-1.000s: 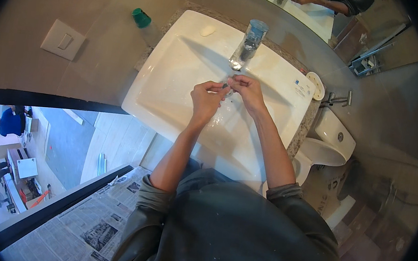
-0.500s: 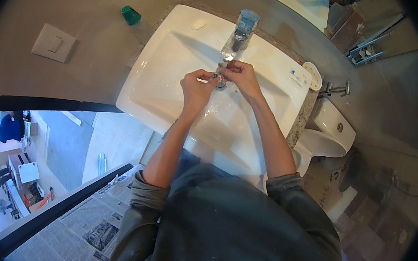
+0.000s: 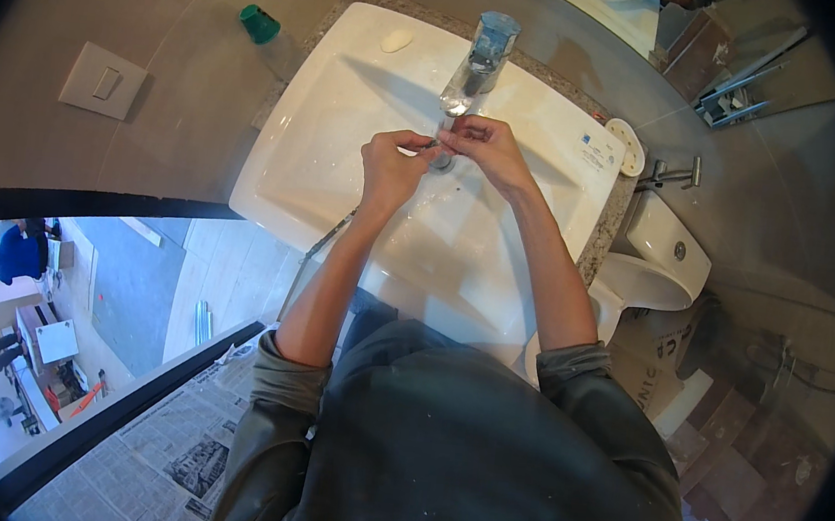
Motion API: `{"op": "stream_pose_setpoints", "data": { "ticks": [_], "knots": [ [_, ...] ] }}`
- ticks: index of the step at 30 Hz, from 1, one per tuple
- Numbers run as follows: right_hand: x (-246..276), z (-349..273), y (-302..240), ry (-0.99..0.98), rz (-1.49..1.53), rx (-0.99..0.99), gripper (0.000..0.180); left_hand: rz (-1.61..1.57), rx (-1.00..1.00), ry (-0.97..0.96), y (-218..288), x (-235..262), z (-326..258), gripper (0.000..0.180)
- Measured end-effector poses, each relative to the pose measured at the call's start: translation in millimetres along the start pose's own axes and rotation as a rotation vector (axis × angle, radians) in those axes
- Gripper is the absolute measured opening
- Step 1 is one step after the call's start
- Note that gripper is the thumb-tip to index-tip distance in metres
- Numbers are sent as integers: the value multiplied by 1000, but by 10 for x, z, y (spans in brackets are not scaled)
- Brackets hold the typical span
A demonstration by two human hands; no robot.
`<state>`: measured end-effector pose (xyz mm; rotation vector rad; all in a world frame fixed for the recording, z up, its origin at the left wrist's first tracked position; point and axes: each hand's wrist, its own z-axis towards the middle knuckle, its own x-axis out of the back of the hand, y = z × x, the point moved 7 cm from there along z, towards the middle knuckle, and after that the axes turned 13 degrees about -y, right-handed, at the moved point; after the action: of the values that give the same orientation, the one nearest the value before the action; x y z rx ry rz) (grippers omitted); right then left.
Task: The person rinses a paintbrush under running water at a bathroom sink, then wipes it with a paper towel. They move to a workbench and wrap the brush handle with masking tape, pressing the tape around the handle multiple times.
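Grip of the left hand (image 3: 392, 170) is a thumb-and-finger pinch on a small dark piece (image 3: 432, 144); the right hand (image 3: 488, 154) bunches its fingertips against the same spot, though I cannot tell whether its grip closes on the piece. Largest nearby is the white sink (image 3: 290, 173). At the middle of its back edge stands a metal tap (image 3: 480, 61), spout reaching forward. A pale soap dish (image 3: 626, 148) lies beside the back right corner; a pale lump (image 3: 395, 40) rests near the back left one. Well in from the front edge sits the drain (image 3: 442, 163), partly hidden. Smallest is the piece, held just under the spout. Wet fingers could let it slip, and the nearby drain might catch it; uneven pulling could also jerk it loose.
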<state>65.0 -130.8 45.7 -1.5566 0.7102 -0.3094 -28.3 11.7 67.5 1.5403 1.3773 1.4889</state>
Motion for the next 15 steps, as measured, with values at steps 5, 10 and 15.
{"op": "stream_pose_setpoints", "data": {
  "ticks": [5, 10, 15],
  "knots": [
    [36, 16, 16, 20, -61, -35, 28, 6, 32, -1, 98, 28, -24, 22],
    [-52, -39, 37, 88, 236, 42, 19, 12, -4, 29, 61, 44, -10, 22],
    [-51, -40, 125, 90, 60, 52, 23, 24, 12, 37, 127, 25, -64, 21]
  ]
}}
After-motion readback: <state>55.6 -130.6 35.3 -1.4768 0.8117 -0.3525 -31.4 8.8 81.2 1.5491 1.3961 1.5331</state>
